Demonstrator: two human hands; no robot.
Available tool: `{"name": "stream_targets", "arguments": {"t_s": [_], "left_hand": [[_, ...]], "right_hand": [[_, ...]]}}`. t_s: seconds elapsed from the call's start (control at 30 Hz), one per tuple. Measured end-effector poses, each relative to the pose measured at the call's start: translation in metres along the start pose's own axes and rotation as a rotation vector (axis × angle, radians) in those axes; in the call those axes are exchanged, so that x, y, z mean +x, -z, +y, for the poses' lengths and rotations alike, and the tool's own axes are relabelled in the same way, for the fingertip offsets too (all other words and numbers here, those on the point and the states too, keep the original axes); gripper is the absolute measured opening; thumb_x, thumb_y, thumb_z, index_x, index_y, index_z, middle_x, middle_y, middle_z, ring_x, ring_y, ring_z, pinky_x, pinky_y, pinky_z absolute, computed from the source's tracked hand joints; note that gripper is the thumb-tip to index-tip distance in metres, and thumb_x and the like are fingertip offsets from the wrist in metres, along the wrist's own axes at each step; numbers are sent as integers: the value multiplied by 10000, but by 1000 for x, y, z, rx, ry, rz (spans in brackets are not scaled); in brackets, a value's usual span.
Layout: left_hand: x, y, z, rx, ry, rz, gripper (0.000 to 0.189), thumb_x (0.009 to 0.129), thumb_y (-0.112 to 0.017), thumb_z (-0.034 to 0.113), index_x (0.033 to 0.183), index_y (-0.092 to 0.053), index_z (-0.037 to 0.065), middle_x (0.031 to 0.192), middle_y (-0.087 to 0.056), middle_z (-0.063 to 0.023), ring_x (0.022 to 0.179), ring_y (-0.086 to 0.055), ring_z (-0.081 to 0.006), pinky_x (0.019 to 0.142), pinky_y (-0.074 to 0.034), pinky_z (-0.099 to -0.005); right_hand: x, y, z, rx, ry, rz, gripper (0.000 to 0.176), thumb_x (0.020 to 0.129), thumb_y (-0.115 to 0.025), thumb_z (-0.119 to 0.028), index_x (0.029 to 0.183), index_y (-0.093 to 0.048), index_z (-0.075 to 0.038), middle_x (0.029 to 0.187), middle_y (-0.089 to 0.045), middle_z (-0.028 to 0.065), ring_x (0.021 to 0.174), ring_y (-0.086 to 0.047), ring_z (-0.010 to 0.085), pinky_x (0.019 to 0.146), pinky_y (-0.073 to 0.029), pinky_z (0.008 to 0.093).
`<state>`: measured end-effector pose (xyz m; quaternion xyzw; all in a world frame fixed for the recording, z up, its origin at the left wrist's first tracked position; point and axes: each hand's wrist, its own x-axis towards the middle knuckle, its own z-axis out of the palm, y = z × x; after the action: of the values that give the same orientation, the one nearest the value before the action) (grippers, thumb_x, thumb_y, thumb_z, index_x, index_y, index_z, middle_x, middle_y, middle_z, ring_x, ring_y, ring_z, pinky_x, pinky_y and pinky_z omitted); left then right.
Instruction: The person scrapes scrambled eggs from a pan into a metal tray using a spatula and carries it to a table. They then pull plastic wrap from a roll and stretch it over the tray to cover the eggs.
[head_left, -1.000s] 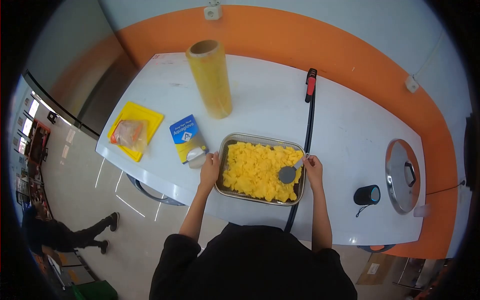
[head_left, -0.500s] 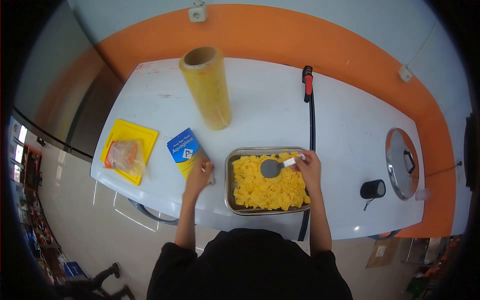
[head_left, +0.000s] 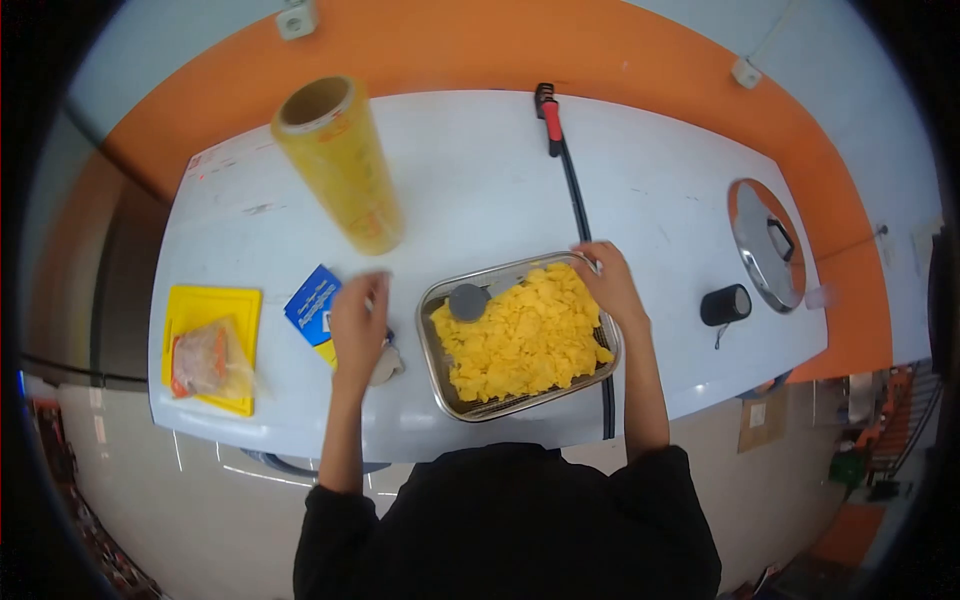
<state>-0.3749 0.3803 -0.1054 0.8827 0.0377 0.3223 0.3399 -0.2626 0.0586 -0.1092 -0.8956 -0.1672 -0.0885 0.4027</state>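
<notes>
The blue-and-yellow cardboard box (head_left: 314,297) bears the name "Aquaglove" in white letters on its blue part; a smaller line above is too blurred to read. Reddish marks on the tall yellow cylindrical roll (head_left: 345,180) are illegible.

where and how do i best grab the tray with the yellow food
I'd grip the tray by its rim at both short ends: left hand from the left, right hand from the right. It is longer from left to right, and the rim runs all round the heaped yellow food, so a hold at each end should keep it level.
</notes>
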Motion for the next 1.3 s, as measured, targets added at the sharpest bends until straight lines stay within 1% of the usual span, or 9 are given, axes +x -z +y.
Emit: {"name": "stream_targets", "arguments": {"t_s": [0.13,0.27,0.47,0.53,0.8,0.93,1.1,1.23,1.3], "left_hand": [[-53,-28,0,20,-164,-163,66,737,-642,71,799,-620,67,704,-558,-62,668,-513,-229,617,-369,-349],[-64,-43,-12,-47,-92,-160,65,717,-658,70,747,-601,69,723,-574,-39,709,-520,-223,652,-361,-336],[36,-6,-20,47,-41,253,102,776,-604,51,875,-592,28,836,-577,-102,805,-535,-233,747,-402,-323],[68,17,-12,93,-191,362,100,804,-588,51,897,-587,14,867,-578,-100,806,-531,-214,746,-414,-312],[118,51,-11,118,-328,542,72,816,-585,38,880,-599,9,855,-586,-82,788,-539,-192,741,-425,-290],[141,71,-8,46,-352,646,81,798,-599,18,879,-599,12,847,-581,-72,780,-534,-169,734,-423,-272],[161,88,-20,-119,-143,576,99,840,-563,89,867,-635,27,847,-610,-50,812,-540,-141,774,-416,-250],[171,85,-49,-92,-177,475,129,836,-570,90,944,-614,36,929,-600,-54,844,-542,-136,786,-427,-260],[184,72,-62,-376,-154,280,335,807,-611,136,1118,-524,48,1120,-527,-92,1007,-505,-181,880,-402,-304]], "right_hand": [[-75,39,33,-71,-261,53,174,747,-632,-121,894,-605,-31,940,-561,145,950,-508,295,836,-410,354],[-126,25,41,-160,-155,37,141,723,-639,-105,845,-599,-46,973,-555,120,913,-517,283,787,-422,363],[-127,14,13,-386,-295,24,105,697,-641,-72,796,-607,-66,1014,-541,114,916,-515,298,791,-424,380],[-122,16,11,-439,-327,7,95,691,-641,-64,780,-606,-65,1013,-541,118,911,-516,301,794,-424,385],[-47,16,-51,126,-127,74,68,744,-637,-64,793,-592,-51,974,-576,73,886,-539,183,726,-409,277],[30,-44,-98,365,-83,-22,117,810,-600,-118,859,-561,-20,875,-582,84,782,-559,177,672,-439,276],[73,-155,-130,586,55,-145,169,833,-575,-167,879,-557,-6,823,-567,100,731,-568,191,657,-450,292],[81,-199,-138,200,86,-3,247,789,-617,-238,874,-571,-10,809,-577,116,766,-581,248,695,-461,350],[87,-219,-127,51,86,26,271,772,-625,-271,866,-583,-21,800,-569,140,782,-579,299,702,-461,402]]}}
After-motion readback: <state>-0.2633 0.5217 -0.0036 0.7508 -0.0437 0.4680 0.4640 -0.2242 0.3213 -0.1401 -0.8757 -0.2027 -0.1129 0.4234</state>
